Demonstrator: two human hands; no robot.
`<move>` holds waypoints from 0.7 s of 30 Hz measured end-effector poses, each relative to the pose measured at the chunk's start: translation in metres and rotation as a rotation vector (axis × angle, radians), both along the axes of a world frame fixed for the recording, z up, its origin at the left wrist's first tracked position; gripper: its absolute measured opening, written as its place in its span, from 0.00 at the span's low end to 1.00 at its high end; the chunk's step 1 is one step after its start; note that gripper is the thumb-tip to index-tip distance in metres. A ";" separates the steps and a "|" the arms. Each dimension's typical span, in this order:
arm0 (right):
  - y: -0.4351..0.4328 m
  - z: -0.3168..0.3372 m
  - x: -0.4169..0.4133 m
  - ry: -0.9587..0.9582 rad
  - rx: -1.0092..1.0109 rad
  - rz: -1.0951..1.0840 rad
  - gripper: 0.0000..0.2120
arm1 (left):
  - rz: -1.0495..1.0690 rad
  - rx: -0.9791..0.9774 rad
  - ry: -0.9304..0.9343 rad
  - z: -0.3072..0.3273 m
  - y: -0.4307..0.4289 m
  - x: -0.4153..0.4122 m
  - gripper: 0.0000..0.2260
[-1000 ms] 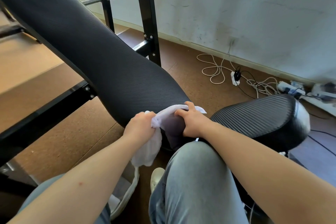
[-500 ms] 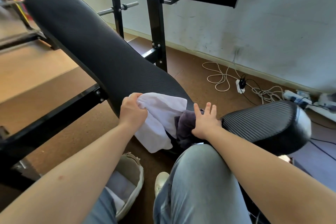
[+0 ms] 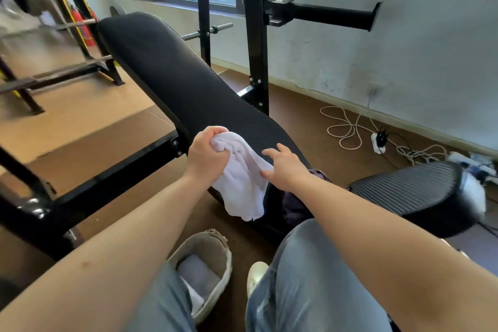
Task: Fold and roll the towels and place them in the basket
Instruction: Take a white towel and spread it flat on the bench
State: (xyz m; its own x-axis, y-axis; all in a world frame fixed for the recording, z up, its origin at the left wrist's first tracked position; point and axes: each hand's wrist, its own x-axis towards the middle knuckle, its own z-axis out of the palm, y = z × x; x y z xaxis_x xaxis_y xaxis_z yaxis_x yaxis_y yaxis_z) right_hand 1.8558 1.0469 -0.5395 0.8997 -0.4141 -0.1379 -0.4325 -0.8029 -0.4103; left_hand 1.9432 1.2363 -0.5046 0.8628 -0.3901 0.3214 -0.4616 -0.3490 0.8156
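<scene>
The left hand is clenched tight around the bunched top of a white towel, knuckles up, holding it against the lower end of the sloping bench back. The rest of the towel hangs loose from that fist toward five o'clock, its lower edge drooping off the pad. The right hand is at the towel's three o'clock, fingers spread and relaxed, gripping nothing, the thumb side just touching the cloth's edge. Under the right forearm, at about four o'clock from the towel, a dark towel lies crumpled in the gap between the bench back and the seat pad. Straight down at six o'clock, between the person's knees, a pale basket stands on the brown floor with a folded white towel inside, and a light shoe just beside it. A black rack post stands at twelve o'clock, and white cord lies coiled by the wall at two.
</scene>
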 end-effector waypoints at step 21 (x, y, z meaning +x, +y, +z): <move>0.063 0.064 0.019 -0.472 0.742 0.055 0.05 | -0.195 0.211 0.269 0.001 0.055 0.005 0.34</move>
State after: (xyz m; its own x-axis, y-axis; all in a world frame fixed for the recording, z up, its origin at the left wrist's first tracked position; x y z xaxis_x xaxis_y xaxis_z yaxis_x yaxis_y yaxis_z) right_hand 1.8744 1.1099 -0.4753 0.9468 -0.3196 0.0375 -0.0541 -0.2732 -0.9604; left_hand 1.9484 1.2915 -0.5038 0.8082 -0.5888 -0.0111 -0.3156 -0.4489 0.8360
